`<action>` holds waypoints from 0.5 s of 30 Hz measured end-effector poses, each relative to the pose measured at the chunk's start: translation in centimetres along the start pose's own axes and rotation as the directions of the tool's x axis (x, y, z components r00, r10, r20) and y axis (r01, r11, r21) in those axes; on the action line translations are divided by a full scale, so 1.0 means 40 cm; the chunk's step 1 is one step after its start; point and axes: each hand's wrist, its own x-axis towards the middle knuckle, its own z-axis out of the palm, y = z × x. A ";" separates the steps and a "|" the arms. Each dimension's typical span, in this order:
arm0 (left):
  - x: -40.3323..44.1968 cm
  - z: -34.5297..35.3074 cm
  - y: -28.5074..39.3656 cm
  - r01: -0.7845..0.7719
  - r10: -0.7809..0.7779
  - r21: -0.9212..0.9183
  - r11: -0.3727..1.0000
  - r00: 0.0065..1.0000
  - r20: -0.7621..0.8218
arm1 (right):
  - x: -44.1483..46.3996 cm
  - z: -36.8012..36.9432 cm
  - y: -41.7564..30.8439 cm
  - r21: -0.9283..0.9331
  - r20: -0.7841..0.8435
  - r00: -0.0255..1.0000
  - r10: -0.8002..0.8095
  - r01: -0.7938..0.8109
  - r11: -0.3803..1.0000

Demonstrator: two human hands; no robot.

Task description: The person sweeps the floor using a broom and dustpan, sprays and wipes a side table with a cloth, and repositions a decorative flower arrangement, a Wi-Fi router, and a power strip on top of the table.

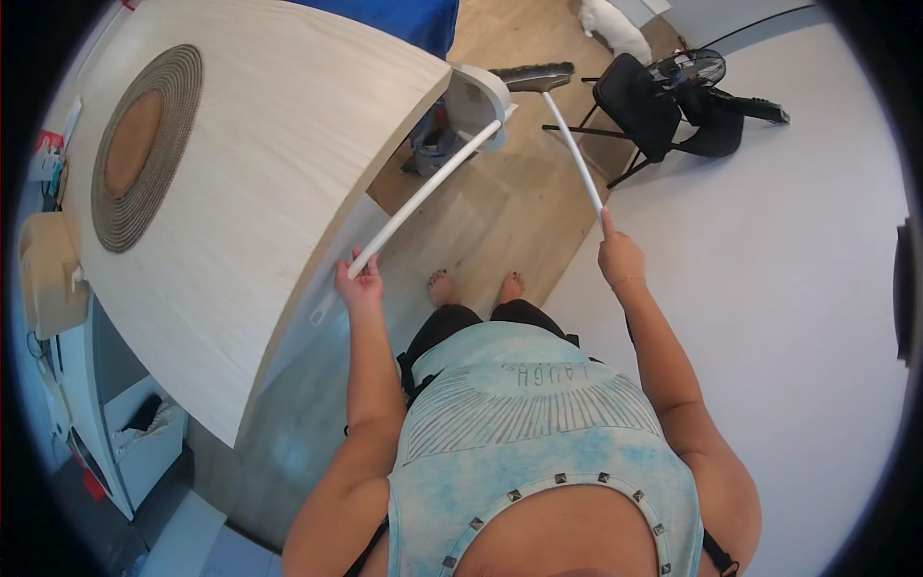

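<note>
My left hand (361, 286) is closed around the end of a white pole, the handle of a long-handled dustpan (423, 195). The pan is pale and lies beyond the table corner, partly hidden by the tabletop. My right hand (621, 258) grips the white stick of a broom (579, 159), index finger laid along it. The broom's dark bristle head is beside the pan's upper edge, just right of it; I cannot tell whether they touch. My bare feet stand on the wood floor (471, 226) between the two handles.
A pale wooden table (279, 125) with a round woven placemat (149, 144) fills the left. At the upper right are a black folding chair (630, 101) and a fan (694, 69). A white furry animal (615, 29) lies behind. A white wall (769, 288) borders the right.
</note>
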 end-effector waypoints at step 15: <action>0.027 -0.004 0.006 0.029 -0.029 0.012 1.000 0.999 0.039 | -0.043 0.005 0.021 -0.014 -0.033 0.999 -0.012 0.011 1.000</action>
